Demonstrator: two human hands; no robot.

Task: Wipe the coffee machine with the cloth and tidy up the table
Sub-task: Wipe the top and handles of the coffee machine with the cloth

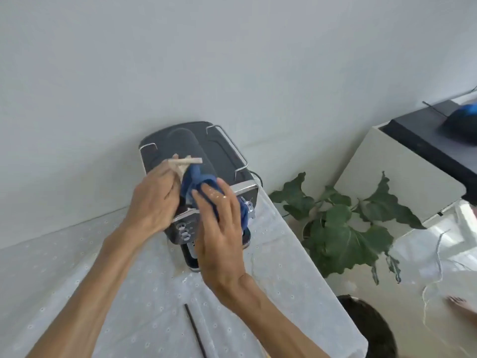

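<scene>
A dark grey coffee machine (222, 151) with chrome rails and a silver front panel stands at the back of the table against the wall. My right hand (219, 228) presses a blue cloth (196, 180) onto the machine's front top edge, fingers spread over it. My left hand (154, 202) is at the machine's left side and grips a few beige wooden sticks (184, 162) that poke up above the cloth. The hands hide much of the front panel.
The table carries a white eyelet tablecloth (77, 280); a thin dark stick (195, 329) lies on it near the front. A green leafy plant (343, 228) stands right of the table. A white cabinet (402, 174) with a dark top is further right. A bare foot (462, 306) shows on the floor.
</scene>
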